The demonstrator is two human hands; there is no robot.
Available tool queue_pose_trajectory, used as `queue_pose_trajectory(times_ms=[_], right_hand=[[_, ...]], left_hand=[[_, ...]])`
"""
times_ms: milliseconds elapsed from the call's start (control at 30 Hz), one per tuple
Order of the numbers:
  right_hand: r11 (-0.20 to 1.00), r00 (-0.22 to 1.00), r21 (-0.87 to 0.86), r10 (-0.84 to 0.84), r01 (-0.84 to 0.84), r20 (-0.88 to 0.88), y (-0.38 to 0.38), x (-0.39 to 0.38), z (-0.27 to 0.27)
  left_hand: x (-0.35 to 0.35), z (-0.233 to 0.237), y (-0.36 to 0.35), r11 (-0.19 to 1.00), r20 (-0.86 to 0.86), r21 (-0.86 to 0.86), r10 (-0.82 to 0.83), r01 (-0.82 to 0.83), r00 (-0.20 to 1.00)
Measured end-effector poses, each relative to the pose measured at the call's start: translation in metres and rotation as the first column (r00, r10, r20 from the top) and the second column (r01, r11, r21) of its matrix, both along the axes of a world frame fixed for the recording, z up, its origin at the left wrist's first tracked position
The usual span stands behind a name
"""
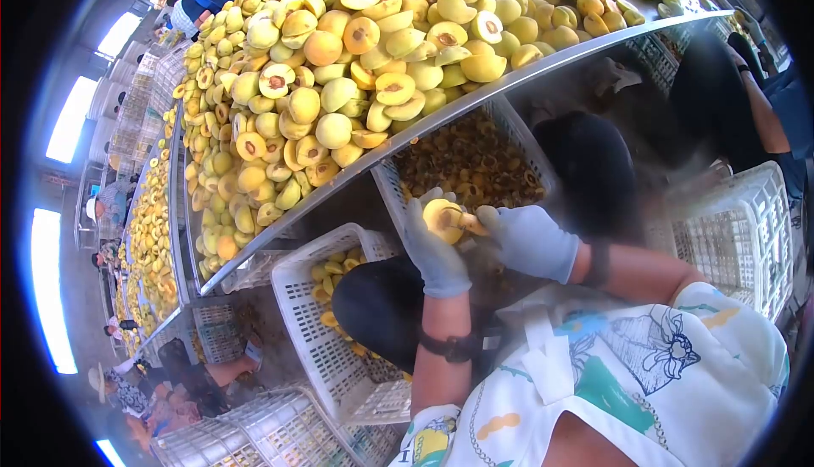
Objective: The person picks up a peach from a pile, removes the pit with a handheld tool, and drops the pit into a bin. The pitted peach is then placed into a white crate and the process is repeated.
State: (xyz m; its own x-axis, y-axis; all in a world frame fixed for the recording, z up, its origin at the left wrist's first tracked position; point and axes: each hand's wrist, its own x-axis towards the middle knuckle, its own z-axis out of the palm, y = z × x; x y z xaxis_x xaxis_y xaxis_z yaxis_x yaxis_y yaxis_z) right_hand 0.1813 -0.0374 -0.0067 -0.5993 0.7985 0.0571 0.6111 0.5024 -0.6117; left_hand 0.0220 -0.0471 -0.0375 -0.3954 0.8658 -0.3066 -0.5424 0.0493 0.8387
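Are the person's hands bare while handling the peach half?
No, the left hand, holding the peach half, and the right hand both wear pale gloves.

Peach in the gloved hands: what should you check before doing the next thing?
1. Left hand grips the peach: ok.
2. Right hand has its fingers at the peach: ok.
3. Tool in the right hand: cannot tell.
4. Pit out of the peach: cannot tell.
5. Crate of pits close by the hands: ok.
6. White crate with yellow fruit has room: ok.
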Motion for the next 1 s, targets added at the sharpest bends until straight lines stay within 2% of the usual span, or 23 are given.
queue_pose_trajectory(times_ms=[167,267,367,467,567,667,767,867,967,1000], right_hand=[[0.983,0.995,-0.179,-0.019,0.037,0.099,-0.009,-0.008,0.003],[0.979,0.996,-0.201,-0.018,0.035,0.084,-0.012,-0.010,-0.006],[0.961,1.000,-0.275,-0.011,0.013,0.009,-0.011,-0.010,-0.001],[0.841,0.985,-0.539,-0.047,-0.051,-0.166,-0.004,-0.007,0.012],[0.834,0.987,-0.549,-0.044,-0.048,-0.152,-0.002,-0.007,0.004],[0.850,0.994,-0.526,-0.022,-0.040,-0.111,-0.003,-0.006,0.004],[0.670,0.974,-0.739,-0.118,-0.065,-0.193,0.000,-0.004,-0.012],[0.552,0.961,-0.828,-0.161,-0.099,-0.223,0.003,0.002,-0.010],[0.409,0.953,-0.902,-0.195,-0.137,-0.233,0.009,0.007,0.004],[0.402,0.946,-0.905,-0.216,-0.138,-0.241,0.009,0.007,0.005]], left_hand=[[0.007,0.003,0.000,0.993,-0.036,-0.069,0.096,-0.098,0.995],[0.013,0.014,0.000,0.979,0.008,-0.125,0.166,-0.164,0.986],[0.015,0.018,0.003,0.977,-0.088,-0.087,0.185,-0.193,0.979],[0.013,0.019,0.000,0.989,-0.085,-0.067,0.123,-0.129,0.989],[0.017,0.013,0.001,0.983,-0.130,-0.039,0.175,-0.182,0.976],[0.014,0.004,0.002,0.984,-0.307,-0.052,0.144,-0.167,0.941],[0.009,0.006,0.002,0.985,-0.109,-0.169,0.001,-0.020,0.994],[0.008,-0.006,0.005,0.991,-0.289,-0.133,-0.023,-0.016,0.957],[0.014,-0.001,0.009,0.996,-0.250,-0.070,0.040,-0.060,0.967],[0.018,0.006,0.009,0.993,-0.143,-0.052,0.096,-0.104,0.985]])
